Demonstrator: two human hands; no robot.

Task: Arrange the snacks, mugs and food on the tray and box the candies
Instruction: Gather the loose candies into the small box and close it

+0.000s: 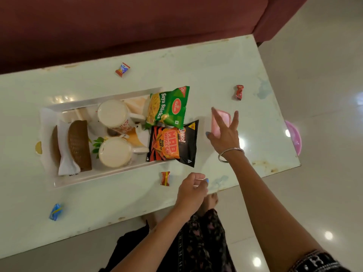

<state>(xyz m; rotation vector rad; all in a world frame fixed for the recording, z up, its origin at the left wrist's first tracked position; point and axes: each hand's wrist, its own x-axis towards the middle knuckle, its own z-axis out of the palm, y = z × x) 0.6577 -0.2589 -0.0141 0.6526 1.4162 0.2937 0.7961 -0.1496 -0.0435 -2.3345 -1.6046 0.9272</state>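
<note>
1. the tray part looks done: the white rectangular tray [82, 180] already carries two cream mugs, the folded brown flatbreads in white paper, and both snack packets, all to the left of the right hand [224, 132].
2. so the step in hand is, by my judgement, boxing the candies. the right hand, fingers spread and straight, reaches over the small pink plastic box [221, 119] lying directly under it on the pale green counter [216, 71]; whether it touches the box i cannot tell.
3. the left hand [191, 186] hovers loosely curled and holds nothing; the orange-red wrapped candy [165, 178] lies just to its left.
4. other candies lie scattered: a red one [239, 92] beyond the right hand, a red-white-blue one [122, 69] far beyond and left, a blue one [55, 212] well left of the left hand.
5. next move likely calls for taking and opening the box, then gathering each candy.
</note>
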